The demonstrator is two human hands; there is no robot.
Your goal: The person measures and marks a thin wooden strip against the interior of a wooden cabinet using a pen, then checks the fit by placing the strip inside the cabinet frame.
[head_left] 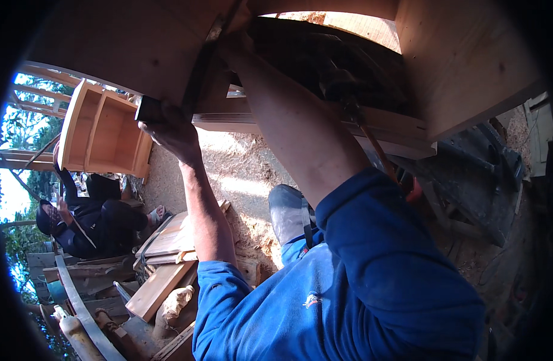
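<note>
Left forearm (pixel 205 210) upright, left hand (pixel 175 131) curled closed; right forearm (pixel 297 123) slanting up and leftward, right hand (pixel 236 50) in shadow, grip indistinct

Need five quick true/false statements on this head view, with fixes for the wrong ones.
1. The left hand holds a dark block. True.
2. The wearer's sleeves are red. False: they are blue sleeves.
3. A wooden shelf unit shows at the picture's left. True.
4. The right hand sits lower in the picture than the left. False: the right hand is higher, in shadow.
5. Another person in dark clothing is at the left. True.
</note>
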